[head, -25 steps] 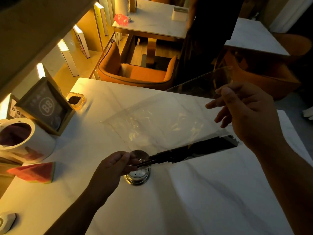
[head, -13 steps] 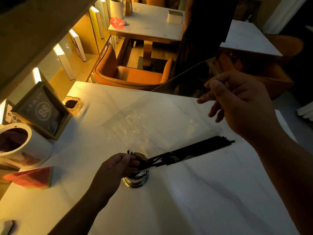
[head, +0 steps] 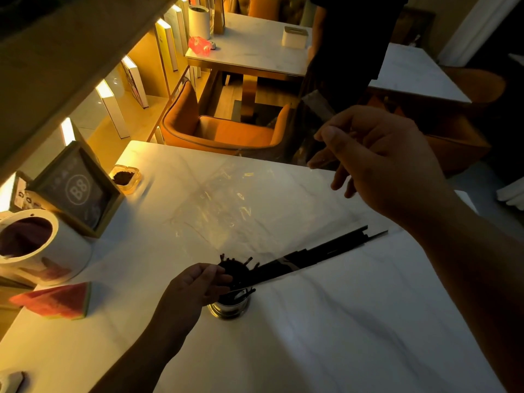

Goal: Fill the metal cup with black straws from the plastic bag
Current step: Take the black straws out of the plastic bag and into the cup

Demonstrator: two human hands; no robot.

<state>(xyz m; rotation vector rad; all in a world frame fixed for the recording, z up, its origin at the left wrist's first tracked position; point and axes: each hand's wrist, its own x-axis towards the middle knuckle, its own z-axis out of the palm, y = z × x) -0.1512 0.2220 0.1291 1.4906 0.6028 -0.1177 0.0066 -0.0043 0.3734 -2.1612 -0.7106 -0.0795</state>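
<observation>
Black straws, uncountable bunch; 1 metal cup; 2 hands.

Cup sitting on table, straws slanting in from right.
Left hand touching cup's left; right hand sitting behind-right, pinching bag.

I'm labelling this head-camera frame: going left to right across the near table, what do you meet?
White round container → watermelon slice → B8 table sign → small dish of dark granules → left hand → metal cup → black straws → right hand.
</observation>
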